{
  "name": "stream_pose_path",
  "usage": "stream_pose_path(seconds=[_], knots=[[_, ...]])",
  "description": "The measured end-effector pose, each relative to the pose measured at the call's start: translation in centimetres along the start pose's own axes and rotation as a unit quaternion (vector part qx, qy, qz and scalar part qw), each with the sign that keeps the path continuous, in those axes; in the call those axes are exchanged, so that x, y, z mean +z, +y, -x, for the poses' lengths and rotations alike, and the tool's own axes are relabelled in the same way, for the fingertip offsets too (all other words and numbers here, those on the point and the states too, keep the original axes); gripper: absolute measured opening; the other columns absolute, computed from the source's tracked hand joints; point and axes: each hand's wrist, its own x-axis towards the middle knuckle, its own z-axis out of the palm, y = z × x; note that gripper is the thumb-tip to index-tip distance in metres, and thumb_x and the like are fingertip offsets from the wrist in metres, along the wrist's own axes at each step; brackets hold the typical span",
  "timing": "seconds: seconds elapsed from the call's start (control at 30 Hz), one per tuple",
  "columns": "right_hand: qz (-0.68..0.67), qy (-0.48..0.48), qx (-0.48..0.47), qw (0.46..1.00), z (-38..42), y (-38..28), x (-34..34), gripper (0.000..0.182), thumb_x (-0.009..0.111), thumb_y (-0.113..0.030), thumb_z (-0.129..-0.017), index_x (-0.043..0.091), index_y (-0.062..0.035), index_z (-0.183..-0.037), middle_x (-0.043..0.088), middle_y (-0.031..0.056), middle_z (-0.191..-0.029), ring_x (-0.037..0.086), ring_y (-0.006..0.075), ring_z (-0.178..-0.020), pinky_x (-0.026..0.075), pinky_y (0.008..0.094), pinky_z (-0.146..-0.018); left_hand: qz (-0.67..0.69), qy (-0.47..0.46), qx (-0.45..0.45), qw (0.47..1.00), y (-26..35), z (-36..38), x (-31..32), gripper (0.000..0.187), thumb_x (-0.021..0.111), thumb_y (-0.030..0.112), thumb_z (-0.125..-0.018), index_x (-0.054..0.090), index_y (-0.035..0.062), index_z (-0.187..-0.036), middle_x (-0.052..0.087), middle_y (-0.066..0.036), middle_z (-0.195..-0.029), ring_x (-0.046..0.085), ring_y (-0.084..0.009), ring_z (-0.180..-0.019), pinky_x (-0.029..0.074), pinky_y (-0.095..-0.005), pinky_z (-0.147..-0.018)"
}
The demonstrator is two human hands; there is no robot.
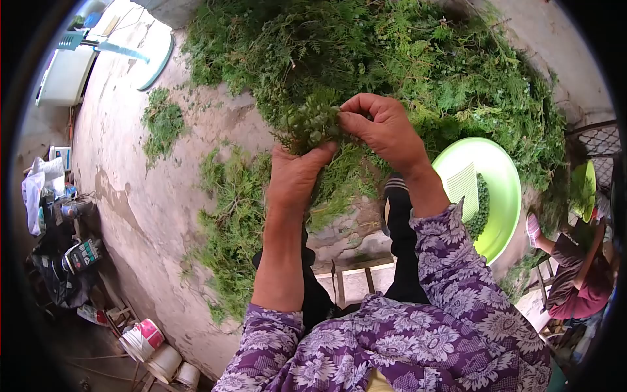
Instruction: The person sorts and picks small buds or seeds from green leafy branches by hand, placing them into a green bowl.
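Both hands pinch one green sprig (312,124) at upper centre: left hand (297,173) below, right hand (382,130) fingertips closed. At right, a lime basin (503,171) holds green berries (480,209).

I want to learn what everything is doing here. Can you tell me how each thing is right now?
Left hand: grip closed on the green leafy sprig with small round cones.
Right hand: fingers pinching the same sprig.
Big heap of green cuttings: spread loose on the ground.
Round lime-green plastic basin: tilted, partly filled with green bits.
White and pink plastic bucket: upright.
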Motion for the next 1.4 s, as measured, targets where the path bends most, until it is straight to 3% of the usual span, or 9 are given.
stream_pose_path(seconds=[0.17,0.23,0.4,0.6,0.67,1.0,1.07,1.2,1.4], knots=[[-0.102,0.112,0.039,0.988,-1.4,1.3,-2.6,0.011,0.056,-0.012,-0.080,0.056,-0.0007,-0.081,0.057,0.0038,-0.070,0.051,0.0065,-0.059,0.039,0.0182,-0.047,-0.010,0.019,0.017,1.000,0.2,0.3,0.2,0.024,0.063,-0.001,-0.071,0.060,0.0034,-0.094,0.061,-0.002,-0.088,0.056,-0.0096,-0.078,0.044,-0.0236,-0.071],[-0.355,0.089,0.051,0.929,-1.3,0.3,-3.2,0.009,0.051,-0.009,-0.081,0.053,-0.0024,-0.087,0.059,0.0094,-0.078,0.055,0.0097,-0.060,0.041,0.0185,-0.045,-0.012,0.038,0.019,0.999,0.3,0.1,0.2,0.024,0.063,-0.001,-0.071,0.060,0.0032,-0.095,0.061,-0.002,-0.088,0.056,-0.0101,-0.078,0.044,-0.0241,-0.072],[-0.376,-0.018,0.032,0.926,-0.6,-0.5,-2.6,0.010,0.051,-0.006,-0.081,0.052,-0.0037,-0.091,0.058,0.0101,-0.080,0.056,0.0092,-0.061,0.040,0.0174,-0.044,-0.005,0.061,0.028,0.998,-0.1,-0.3,-0.3,0.024,0.062,-0.002,-0.072,0.059,0.0026,-0.095,0.061,-0.003,-0.089,0.057,-0.0117,-0.079,0.044,-0.0257,-0.073],[-0.088,-0.039,0.041,0.995,-0.1,-0.7,-1.5,0.016,0.064,-0.007,-0.074,0.059,-0.0008,-0.088,0.054,-0.0008,-0.070,0.049,0.0044,-0.057,0.038,0.0177,-0.048,-0.013,0.051,0.039,0.998,0.0,-0.3,-0.3,0.025,0.062,-0.003,-0.071,0.059,0.0020,-0.096,0.062,-0.004,-0.089,0.057,-0.0119,-0.078,0.045,-0.0253,-0.072],[0.067,-0.013,-0.093,0.993,-0.2,-0.3,-0.8,0.021,0.066,-0.009,-0.072,0.061,0.0009,-0.090,0.054,-0.0020,-0.067,0.048,0.0035,-0.058,0.039,0.0178,-0.051,0.009,0.033,0.035,0.999,0.0,-0.3,-0.3,0.025,0.062,-0.003,-0.071,0.060,0.0015,-0.096,0.062,-0.005,-0.089,0.057,-0.0117,-0.077,0.045,-0.0248,-0.072],[0.166,0.048,-0.196,0.965,-0.1,0.4,0.7,0.012,0.063,-0.014,-0.076,0.063,-0.0012,-0.078,0.057,0.0009,-0.065,0.049,0.0042,-0.057,0.040,0.0199,-0.051,0.033,0.037,0.022,0.999,0.2,0.0,0.0,0.025,0.061,-0.004,-0.071,0.060,0.0009,-0.095,0.062,-0.005,-0.089,0.057,-0.0113,-0.076,0.045,-0.0245,-0.071],[0.035,0.033,-0.010,0.999,0.2,-0.5,0.0,0.019,0.059,-0.018,-0.081,0.062,0.0000,-0.075,0.057,0.0027,-0.064,0.048,0.0044,-0.052,0.040,0.0193,-0.048,0.030,0.031,0.001,0.999,0.4,0.1,0.1,0.024,0.062,-0.004,-0.071,0.060,0.0006,-0.094,0.062,-0.004,-0.088,0.057,-0.0115,-0.076,0.045,-0.0243,-0.071],[-0.344,0.058,0.038,0.936,-1.1,-0.3,-3.6,0.020,0.056,-0.018,-0.082,0.059,0.0019,-0.087,0.058,0.0055,-0.070,0.049,0.0058,-0.050,0.044,0.0161,-0.046,0.011,0.042,0.017,0.999,0.0,0.1,-0.8,0.023,0.062,-0.004,-0.071,0.060,0.0017,-0.093,0.062,-0.004,-0.087,0.057,-0.0116,-0.076,0.045,-0.0244,-0.070],[-0.378,-0.023,0.044,0.925,-0.9,-0.8,-2.1,0.021,0.056,-0.017,-0.083,0.057,0.0010,-0.093,0.056,0.0036,-0.069,0.049,0.0054,-0.050,0.042,0.0153,-0.044,-0.002,0.036,0.012,0.999,-0.2,-0.2,-0.4,0.022,0.062,-0.002,-0.072,0.061,0.0045,-0.093,0.061,-0.002,-0.087,0.056,-0.0099,-0.076,0.044,-0.0240,-0.069]])
